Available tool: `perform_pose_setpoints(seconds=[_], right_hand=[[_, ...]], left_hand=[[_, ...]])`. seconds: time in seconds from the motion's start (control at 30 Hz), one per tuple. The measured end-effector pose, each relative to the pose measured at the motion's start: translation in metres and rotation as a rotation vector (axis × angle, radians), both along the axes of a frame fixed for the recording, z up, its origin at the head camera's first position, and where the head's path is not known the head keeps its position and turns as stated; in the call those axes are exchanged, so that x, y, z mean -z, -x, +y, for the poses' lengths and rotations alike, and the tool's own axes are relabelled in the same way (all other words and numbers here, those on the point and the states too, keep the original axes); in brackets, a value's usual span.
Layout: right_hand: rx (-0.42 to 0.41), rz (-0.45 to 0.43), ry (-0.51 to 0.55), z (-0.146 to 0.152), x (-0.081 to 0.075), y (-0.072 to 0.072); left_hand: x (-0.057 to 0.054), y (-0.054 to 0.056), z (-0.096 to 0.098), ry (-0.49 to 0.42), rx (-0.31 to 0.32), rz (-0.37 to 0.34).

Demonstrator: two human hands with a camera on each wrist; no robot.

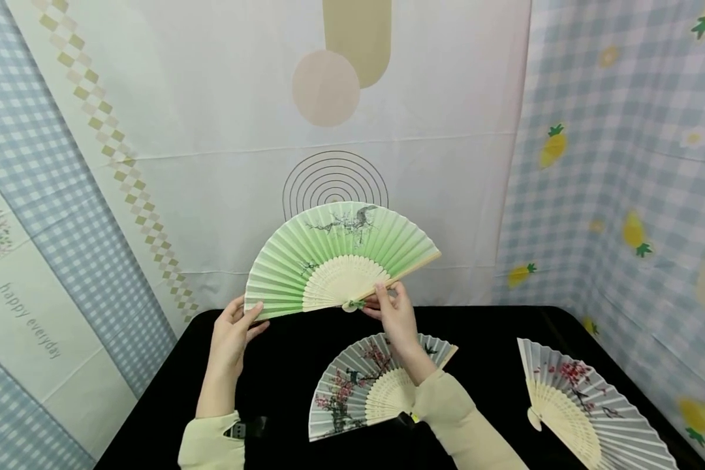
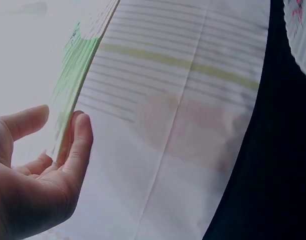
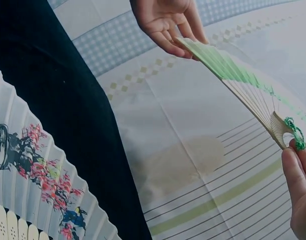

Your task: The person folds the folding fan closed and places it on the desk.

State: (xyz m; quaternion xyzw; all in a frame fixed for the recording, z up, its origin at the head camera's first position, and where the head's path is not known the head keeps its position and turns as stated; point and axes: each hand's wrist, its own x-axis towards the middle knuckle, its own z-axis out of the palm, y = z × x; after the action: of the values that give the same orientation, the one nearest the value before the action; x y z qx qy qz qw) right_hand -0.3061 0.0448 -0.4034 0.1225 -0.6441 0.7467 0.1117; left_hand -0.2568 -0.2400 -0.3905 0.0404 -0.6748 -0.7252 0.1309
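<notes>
A green-and-white folding fan (image 1: 279,261), spread wide, is held up above the far edge of the black table. My left hand (image 1: 229,343) holds its lower left corner, fingers behind and thumb in front. At the pivot end, my right hand (image 1: 399,320) pinches the right guard stick, near a green tassel cord (image 3: 294,132). A dark branch is painted on the pleats. In the left wrist view the fan (image 2: 75,75) appears nearly edge-on, with the left fingers (image 2: 80,145) curled under its edge.
Below the right forearm lies an open white fan (image 1: 335,385) with pink blossoms. Another open fan (image 1: 617,405) with red blossoms lies at the table's right. The black tabletop (image 1: 170,398) meets a patterned cloth backdrop (image 1: 241,98), with checked cloth (image 1: 564,196) on the right side.
</notes>
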Motion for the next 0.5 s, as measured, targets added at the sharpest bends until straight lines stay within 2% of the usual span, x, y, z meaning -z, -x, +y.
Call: perform_pose_setpoints(seconds=[0.1,0.2,0.37,0.5], right_hand=[[0.03,0.015,0.012,0.006,0.0,0.0],[0.048,0.009,0.05,0.01,0.0,-0.002],[0.061,0.004,0.121,0.014,0.002,-0.006],[0.04,0.028,0.177,0.016,0.005,-0.009]], left_hand=[[0.0,0.003,0.01,-0.17,0.009,0.03],[0.001,0.007,0.02,-0.286,0.008,0.065],[0.002,0.01,0.037,-0.39,-0.005,0.103],[0.005,0.012,0.049,-0.465,-0.009,0.13]])
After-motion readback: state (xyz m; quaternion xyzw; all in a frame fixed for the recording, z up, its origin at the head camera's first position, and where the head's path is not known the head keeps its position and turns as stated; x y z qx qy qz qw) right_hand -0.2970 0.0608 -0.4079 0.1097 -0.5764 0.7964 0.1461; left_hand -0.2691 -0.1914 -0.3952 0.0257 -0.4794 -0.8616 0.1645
